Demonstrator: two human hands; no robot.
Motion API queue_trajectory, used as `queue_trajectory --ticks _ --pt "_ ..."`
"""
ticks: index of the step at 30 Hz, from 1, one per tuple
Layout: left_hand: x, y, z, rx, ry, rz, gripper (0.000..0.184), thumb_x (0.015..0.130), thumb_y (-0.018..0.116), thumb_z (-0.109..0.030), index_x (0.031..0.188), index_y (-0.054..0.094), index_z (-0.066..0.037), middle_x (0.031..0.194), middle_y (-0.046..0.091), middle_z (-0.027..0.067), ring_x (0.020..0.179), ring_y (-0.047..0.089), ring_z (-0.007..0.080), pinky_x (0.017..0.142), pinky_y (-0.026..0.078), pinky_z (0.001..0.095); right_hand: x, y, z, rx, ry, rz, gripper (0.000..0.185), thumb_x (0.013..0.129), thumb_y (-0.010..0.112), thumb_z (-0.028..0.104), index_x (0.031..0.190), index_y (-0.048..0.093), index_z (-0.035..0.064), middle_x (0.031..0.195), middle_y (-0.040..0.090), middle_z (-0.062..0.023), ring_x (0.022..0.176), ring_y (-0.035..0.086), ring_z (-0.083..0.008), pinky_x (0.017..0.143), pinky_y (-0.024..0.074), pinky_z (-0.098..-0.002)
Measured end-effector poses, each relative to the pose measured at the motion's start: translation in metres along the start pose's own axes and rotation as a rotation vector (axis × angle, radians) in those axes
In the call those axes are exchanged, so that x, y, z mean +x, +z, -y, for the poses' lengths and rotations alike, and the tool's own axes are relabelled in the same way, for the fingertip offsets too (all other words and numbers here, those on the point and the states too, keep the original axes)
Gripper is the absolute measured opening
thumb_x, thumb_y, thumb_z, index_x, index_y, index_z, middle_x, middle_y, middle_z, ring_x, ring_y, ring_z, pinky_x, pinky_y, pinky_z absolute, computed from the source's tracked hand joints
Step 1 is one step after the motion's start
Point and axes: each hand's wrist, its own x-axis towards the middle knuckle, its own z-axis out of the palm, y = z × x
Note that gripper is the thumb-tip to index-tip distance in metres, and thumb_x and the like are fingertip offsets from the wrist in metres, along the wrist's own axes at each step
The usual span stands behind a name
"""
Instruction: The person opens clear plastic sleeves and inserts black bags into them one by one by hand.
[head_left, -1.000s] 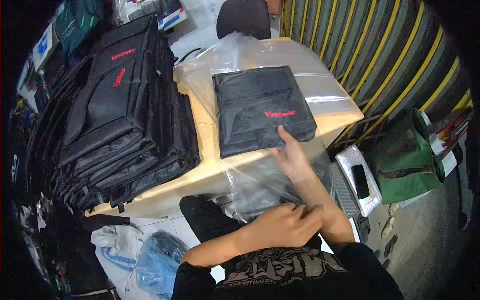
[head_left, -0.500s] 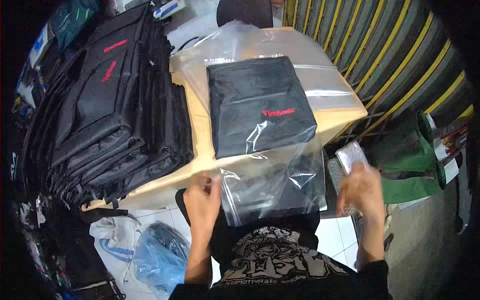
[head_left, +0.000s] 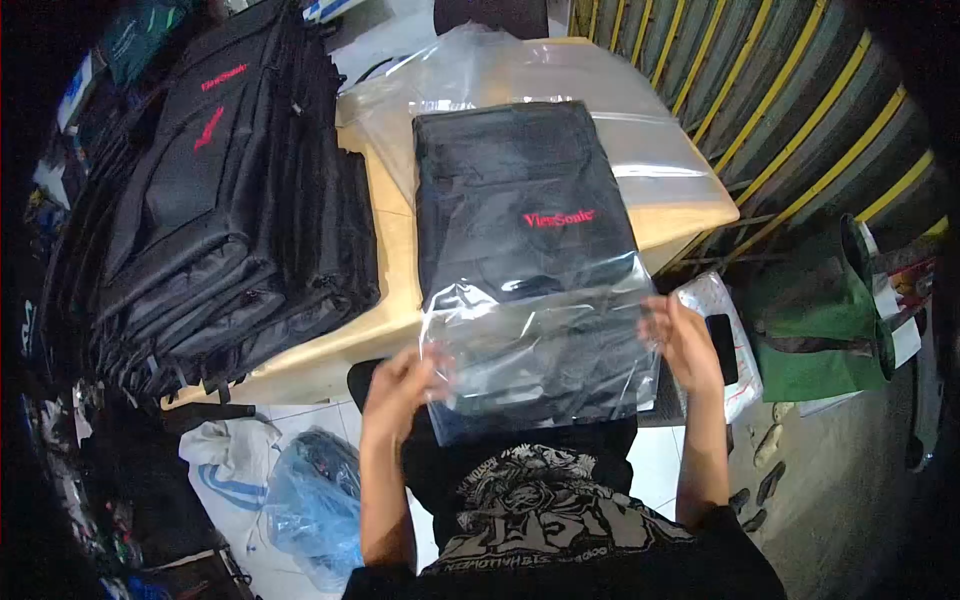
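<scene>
A folded black bag point(head_left: 510, 180) with red "ViewSonic" lettering lies on the table inside a clear plastic bag point(head_left: 540, 350). The loose end of the plastic hangs over the near table edge toward my lap. My left hand point(head_left: 402, 385) is at the left edge of this loose end, its fingers curled on the plastic and blurred at the tips. On the opposite edge, my right hand point(head_left: 684, 340) has its bent fingers closed on the plastic.
Black ViewSonic bags point(head_left: 200, 220) form a tall stack on the left of the table point(head_left: 400, 270). Clear plastic sleeves point(head_left: 650, 140) lie behind the wrapped bag. On the right are a white package point(head_left: 742, 375), a dark phone-like object point(head_left: 721, 345) and a green bag point(head_left: 815, 320).
My right hand has moved left from the white package to the plastic's right edge, uncovering the dark phone-like object. My left hand stays near the left edge. The plastic's loose end has shifted.
</scene>
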Motion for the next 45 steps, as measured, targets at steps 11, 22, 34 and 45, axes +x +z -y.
queue_trajectory --ticks 11,22,34,45 --pt "0.014 -0.001 -0.011 -0.005 -0.011 0.006 0.027 0.088 0.064 -0.020 0.100 0.063 0.004 0.087 0.066 0.0127 0.074 0.066 0.0201 0.063 0.053 0.0271 0.017 0.012 -0.001 0.132 0.025 -0.087 0.018 0.084 0.069 0.019 0.093 0.063 0.0045 0.080 0.061 0.0015 0.070 0.056 -0.0074 0.061 0.0438 -0.0224" --pt "0.023 0.012 0.004 -0.065 0.107 -0.039 0.017 0.087 0.064 -0.015 0.078 0.063 -0.001 0.068 0.064 0.0079 0.058 0.060 0.0135 0.056 0.047 0.0261 0.016 0.006 -0.022 0.295 -0.051 -0.130 0.013 0.089 0.062 0.020 0.088 0.063 0.0063 0.070 0.059 0.0012 0.060 0.056 -0.0088 0.053 0.0459 -0.0224" --pt "0.020 0.010 0.019 0.014 0.090 -0.014 0.019 0.088 0.063 -0.017 0.085 0.063 0.001 0.072 0.066 0.0098 0.062 0.063 0.0166 0.055 0.049 0.0262 0.011 0.011 -0.011 -0.047 -0.068 -0.246 0.032 0.089 0.061 0.035 0.082 0.063 0.0030 0.071 0.061 -0.0034 0.058 0.055 -0.0119 0.054 0.0426 -0.0231" --pt "0.011 0.018 0.006 0.033 0.019 0.014 0.027 0.093 0.056 -0.024 0.084 0.061 0.000 0.073 0.066 0.0120 0.069 0.066 0.0202 0.061 0.052 0.0290 0.009 0.000 -0.017 0.081 -0.105 -0.218 0.030 0.092 0.059 0.031 0.092 0.061 0.0010 0.068 0.061 -0.0044 0.058 0.058 -0.0115 0.051 0.0409 -0.0194"
